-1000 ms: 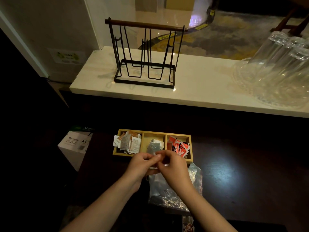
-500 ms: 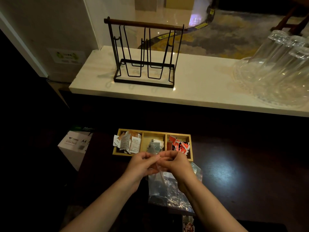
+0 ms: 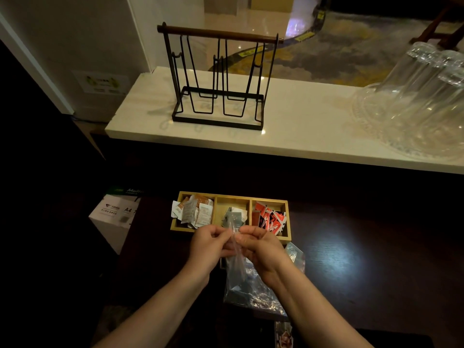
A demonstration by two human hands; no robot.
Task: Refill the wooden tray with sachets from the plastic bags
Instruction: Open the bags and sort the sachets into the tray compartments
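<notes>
Bag (image 3: 242,277) mouth is pinched by left hand (image 3: 209,243) and right hand (image 3: 261,244), just in front of the tray (image 3: 288,234). Lips should be peeled apart evenly and the bag kept low, so sachets (image 3: 234,218) aren't spilled; middle compartment looks least full.

Black wire rack (image 3: 218,81) on marble ledge (image 3: 301,126); glasses (image 3: 426,79); paper box (image 3: 115,214).

glasses (image 3: 431,79): cut by right edge | plastic bag (image 3: 247,282): contents unreadable | tray's near rim: behind hands
</notes>
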